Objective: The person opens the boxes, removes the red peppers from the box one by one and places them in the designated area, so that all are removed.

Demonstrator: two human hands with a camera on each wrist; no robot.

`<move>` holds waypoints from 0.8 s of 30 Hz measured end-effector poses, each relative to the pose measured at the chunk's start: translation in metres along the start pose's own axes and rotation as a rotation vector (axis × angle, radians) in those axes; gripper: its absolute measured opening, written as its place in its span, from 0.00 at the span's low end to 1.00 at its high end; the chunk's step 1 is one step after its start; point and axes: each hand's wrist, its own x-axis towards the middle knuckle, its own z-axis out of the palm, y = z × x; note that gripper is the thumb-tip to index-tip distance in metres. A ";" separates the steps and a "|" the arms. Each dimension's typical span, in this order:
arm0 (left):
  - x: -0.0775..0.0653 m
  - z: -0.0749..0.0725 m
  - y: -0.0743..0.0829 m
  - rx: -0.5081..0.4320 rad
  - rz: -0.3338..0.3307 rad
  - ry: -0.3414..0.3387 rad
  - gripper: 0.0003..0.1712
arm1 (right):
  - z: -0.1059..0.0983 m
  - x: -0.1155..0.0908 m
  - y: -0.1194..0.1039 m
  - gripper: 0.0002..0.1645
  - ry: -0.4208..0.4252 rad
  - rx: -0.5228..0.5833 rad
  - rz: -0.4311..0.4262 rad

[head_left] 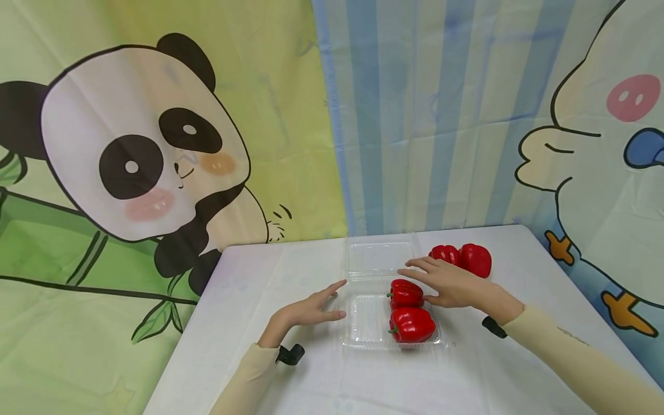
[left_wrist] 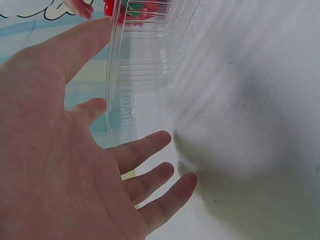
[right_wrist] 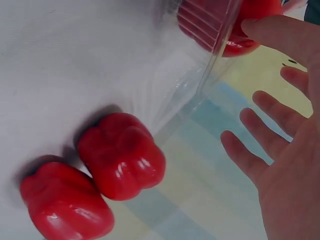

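A clear plastic clamshell box [head_left: 369,323] lies on the table with its lid [head_left: 381,256] folded back. Two red bell peppers sit in its right half, a rear pepper [head_left: 407,294] and a front pepper [head_left: 413,325]. My right hand [head_left: 451,282] hovers over the box's right rear, fingers extended, its thumb right at the rear pepper. At the box's left edge is my left hand [head_left: 311,308], fingers spread and nothing held; in the left wrist view its thumb reaches up beside the box wall [left_wrist: 145,50].
Behind my right hand, two more red bell peppers, a left one [head_left: 445,253] and a right one [head_left: 475,260], rest side by side on the white table [head_left: 290,268]. A printed curtain [head_left: 394,115] hangs behind the table's back edge.
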 end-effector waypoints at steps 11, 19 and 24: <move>0.000 0.000 0.000 -0.001 -0.003 0.000 0.52 | 0.002 0.010 -0.009 0.60 -0.124 -0.137 -0.101; -0.002 0.000 0.002 -0.014 -0.002 0.002 0.51 | 0.008 0.020 -0.015 0.62 -0.204 -0.160 -0.100; -0.001 0.000 0.001 -0.011 0.006 0.005 0.51 | 0.010 0.022 -0.019 0.64 -0.229 -0.139 -0.072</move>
